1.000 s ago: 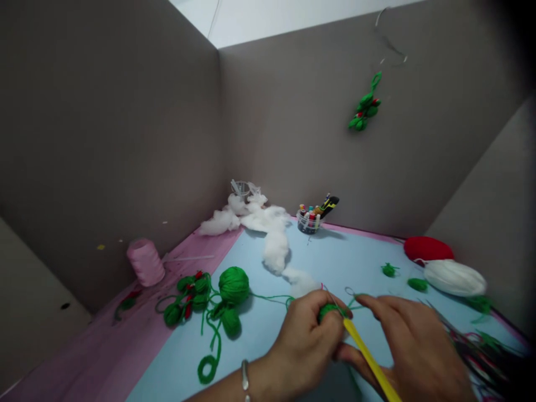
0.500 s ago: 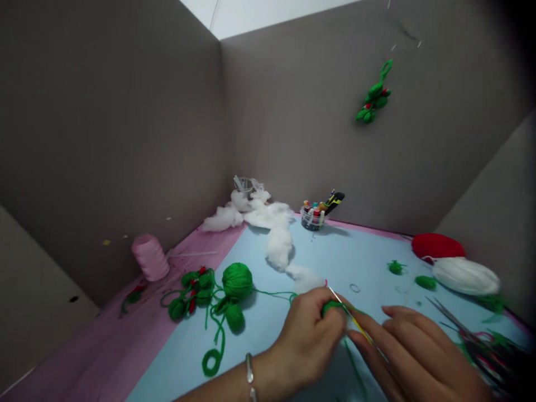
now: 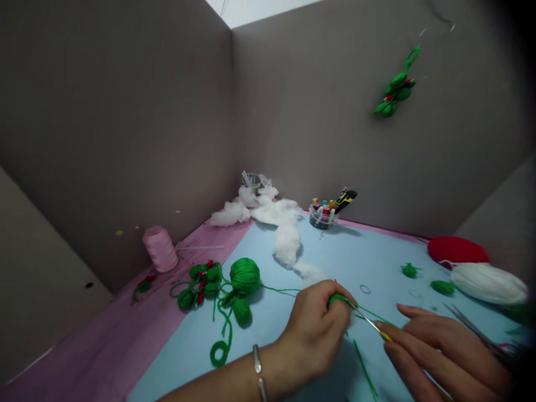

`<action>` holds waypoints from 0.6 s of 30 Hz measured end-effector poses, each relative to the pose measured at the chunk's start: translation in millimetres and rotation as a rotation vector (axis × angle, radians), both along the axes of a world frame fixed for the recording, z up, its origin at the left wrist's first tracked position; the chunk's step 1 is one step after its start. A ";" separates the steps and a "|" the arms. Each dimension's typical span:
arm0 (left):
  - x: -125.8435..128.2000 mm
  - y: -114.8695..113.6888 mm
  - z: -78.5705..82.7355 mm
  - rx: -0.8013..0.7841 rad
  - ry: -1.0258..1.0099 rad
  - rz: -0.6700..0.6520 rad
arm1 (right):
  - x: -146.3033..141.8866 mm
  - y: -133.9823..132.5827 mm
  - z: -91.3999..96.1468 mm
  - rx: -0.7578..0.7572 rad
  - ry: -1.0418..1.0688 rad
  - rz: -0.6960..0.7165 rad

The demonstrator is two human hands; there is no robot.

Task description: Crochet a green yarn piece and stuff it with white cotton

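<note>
My left hand is closed around a small green crochet piece just above the blue mat. My right hand pinches a crochet hook with a yellow handle; its metal tip reaches into the green piece. A strand of green yarn runs from the piece left to a green yarn ball. Beside the ball lie finished green pieces with red bits and a yarn loop.
White stuffing trails toward the back corner. A pink thread spool stands at left; a small tub of coloured items stands at the back. Red yarn and white yarn lie at right. A green ornament hangs on the wall.
My right hand has drawn the hook back to the right and down, away from the green piece. The view has shifted a little to the left. My left hand keeps its hold.
</note>
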State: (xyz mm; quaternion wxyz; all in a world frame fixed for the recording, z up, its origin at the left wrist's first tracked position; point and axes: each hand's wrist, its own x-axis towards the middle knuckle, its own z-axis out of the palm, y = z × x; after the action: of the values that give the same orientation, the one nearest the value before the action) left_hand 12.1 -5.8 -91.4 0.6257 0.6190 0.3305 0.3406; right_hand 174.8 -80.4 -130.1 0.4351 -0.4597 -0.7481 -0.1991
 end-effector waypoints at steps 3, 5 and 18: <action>1.4 -0.2 -2.3 -0.023 0.008 -0.003 | -5.0 7.0 3.2 -0.006 0.031 0.009; 2.9 0.6 -3.7 -0.117 -0.013 -0.021 | -6.3 11.0 5.7 -0.022 0.068 0.024; 7.7 -1.4 -4.0 -0.506 -0.155 -0.243 | 0.8 9.7 6.1 -0.611 0.873 0.426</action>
State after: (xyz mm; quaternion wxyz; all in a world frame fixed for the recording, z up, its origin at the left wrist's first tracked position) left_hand 19.9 -7.2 -95.4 0.8199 0.4506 0.2793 0.2162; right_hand 175.6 -70.7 -124.0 0.5816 -0.4432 -0.5989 0.3266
